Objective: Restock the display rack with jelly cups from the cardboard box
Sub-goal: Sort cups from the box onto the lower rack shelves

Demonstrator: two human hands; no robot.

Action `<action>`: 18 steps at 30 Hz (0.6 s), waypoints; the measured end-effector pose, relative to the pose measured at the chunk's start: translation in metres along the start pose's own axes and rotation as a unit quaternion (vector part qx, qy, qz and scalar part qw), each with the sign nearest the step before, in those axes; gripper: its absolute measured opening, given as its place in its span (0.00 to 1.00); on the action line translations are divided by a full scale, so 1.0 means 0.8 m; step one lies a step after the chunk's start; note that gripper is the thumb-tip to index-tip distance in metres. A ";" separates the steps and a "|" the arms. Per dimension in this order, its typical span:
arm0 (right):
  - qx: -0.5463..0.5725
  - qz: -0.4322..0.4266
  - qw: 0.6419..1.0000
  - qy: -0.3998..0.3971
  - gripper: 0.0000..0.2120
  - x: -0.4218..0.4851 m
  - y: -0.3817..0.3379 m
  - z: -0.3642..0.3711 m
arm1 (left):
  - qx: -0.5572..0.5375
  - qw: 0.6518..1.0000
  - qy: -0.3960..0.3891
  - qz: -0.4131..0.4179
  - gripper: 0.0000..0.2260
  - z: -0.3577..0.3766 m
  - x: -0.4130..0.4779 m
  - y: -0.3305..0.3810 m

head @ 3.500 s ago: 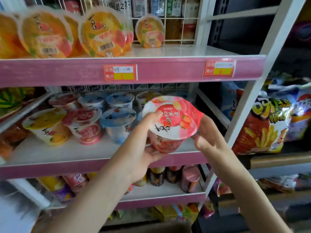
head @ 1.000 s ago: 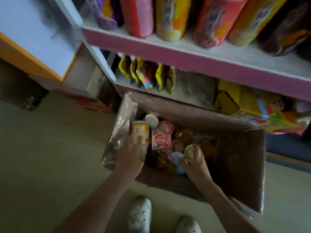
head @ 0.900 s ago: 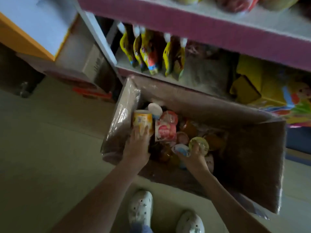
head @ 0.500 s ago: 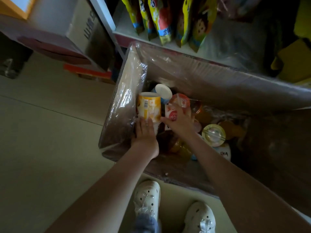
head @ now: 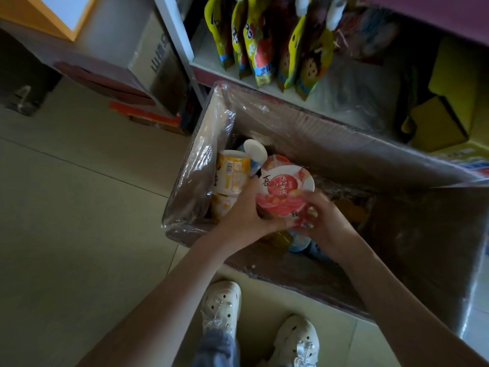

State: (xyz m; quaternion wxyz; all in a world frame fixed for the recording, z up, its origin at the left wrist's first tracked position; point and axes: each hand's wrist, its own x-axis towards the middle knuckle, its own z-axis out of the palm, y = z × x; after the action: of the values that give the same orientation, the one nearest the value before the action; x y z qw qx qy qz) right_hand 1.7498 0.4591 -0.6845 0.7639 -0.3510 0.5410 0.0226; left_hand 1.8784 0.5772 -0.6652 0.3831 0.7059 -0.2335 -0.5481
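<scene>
I look down into an open cardboard box (head: pixel 330 144) on the floor below the display rack (head: pixel 264 88). Both hands hold one pink-lidded jelly cup (head: pixel 284 190) just above the box's contents. My left hand (head: pixel 244 214) grips its left side, thumb up against the lid edge. On the cup's right and lower side my right hand (head: pixel 321 221) curls its fingers round the rim. A yellow jelly cup (head: pixel 232 172) and a blue cup with a white base (head: pixel 255 153) lie against the box's left wall. More cups lie in shadow under my hands.
The box's left flap (head: pixel 201 160) is wrapped in clear plastic film. Yellow snack pouches (head: pixel 267 43) stand on the rack's bottom shelf behind the box, with yellow cartons (head: pixel 447 102) to the right. Another carton (head: pixel 156 56) stands at the left. My shoes (head: pixel 222 305) are at the box's near edge.
My left hand left the yellow cup and my right hand left the box's contents. Both now hold the pink jelly cup, lifted slightly. The view has tilted further down.
</scene>
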 end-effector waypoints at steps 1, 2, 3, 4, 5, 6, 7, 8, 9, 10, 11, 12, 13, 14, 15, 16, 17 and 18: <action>0.039 0.006 0.999 -0.036 0.20 -0.012 -0.002 0.004 | -0.013 1.000 -0.006 0.015 0.42 0.000 -0.008 0.002; 0.069 0.017 0.995 -0.065 0.21 -0.022 -0.003 0.009 | -0.022 0.999 -0.006 0.028 0.45 -0.001 -0.016 0.001; 0.089 0.027 0.991 -0.091 0.24 -0.027 -0.001 0.014 | -0.031 0.999 0.004 0.038 0.49 -0.002 -0.022 -0.001; 0.099 0.030 0.987 -0.121 0.27 -0.031 0.003 0.019 | -0.038 0.998 0.022 0.049 0.50 -0.004 -0.028 -0.005; 0.108 0.030 0.982 -0.154 0.29 -0.032 0.007 0.024 | -0.045 0.996 0.044 0.064 0.51 -0.006 -0.033 -0.008; 0.107 0.029 0.977 -0.179 0.29 -0.033 0.011 0.030 | -0.045 0.994 0.070 0.077 0.50 -0.008 -0.039 -0.010; 0.098 0.029 0.975 -0.199 0.30 -0.032 0.015 0.036 | -0.035 0.990 0.099 0.089 0.49 -0.011 -0.045 -0.010; 0.090 0.030 0.972 -0.213 0.32 -0.031 0.019 0.042 | -0.014 0.986 0.130 0.104 0.47 -0.015 -0.050 -0.007; 0.087 0.033 0.968 -0.231 0.36 -0.029 0.021 0.048 | 0.020 0.979 0.160 0.122 0.44 -0.022 -0.053 -0.006; 0.083 0.031 0.966 -0.245 0.39 -0.027 0.022 0.052 | 0.059 0.971 0.182 0.142 0.42 -0.030 -0.054 -0.004; 0.074 0.020 0.965 -0.252 0.39 -0.025 0.019 0.057 | 0.088 0.963 0.197 0.159 0.41 -0.038 -0.055 -0.002; 0.057 0.000 0.969 -0.241 0.36 -0.022 0.017 0.062 | 0.098 0.959 0.207 0.167 0.40 -0.046 -0.056 0.002; 0.034 -0.021 0.974 -0.225 0.32 -0.020 0.011 0.069 | 0.098 0.955 0.221 0.173 0.40 -0.055 -0.058 0.002; 0.004 -0.040 0.983 -0.182 0.29 -0.015 0.007 0.075 | 0.097 0.948 0.244 0.179 0.40 -0.063 -0.062 0.003; -0.028 -0.058 0.991 -0.121 0.25 -0.009 0.000 0.083 | 0.095 0.939 0.270 0.188 0.41 -0.069 -0.067 0.007; -0.066 -0.075 0.993 -0.055 0.21 0.003 -0.003 0.089 | 0.082 0.933 0.289 0.195 0.41 -0.075 -0.073 0.014; -0.105 -0.095 0.990 -0.001 0.20 0.015 -0.007 0.098 | 0.058 0.930 0.298 0.205 0.38 -0.082 -0.078 0.016; -0.144 -0.111 0.983 0.032 0.23 0.030 -0.008 0.105 | 0.038 0.927 0.302 0.218 0.36 -0.087 -0.083 0.018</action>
State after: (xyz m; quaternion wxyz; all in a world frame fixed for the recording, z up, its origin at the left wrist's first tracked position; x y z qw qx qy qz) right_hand 1.8302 0.4931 -0.6873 0.6855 -0.5158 0.5138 0.0042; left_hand 1.9266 0.6381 -0.6072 0.5185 0.7836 -0.2756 -0.2028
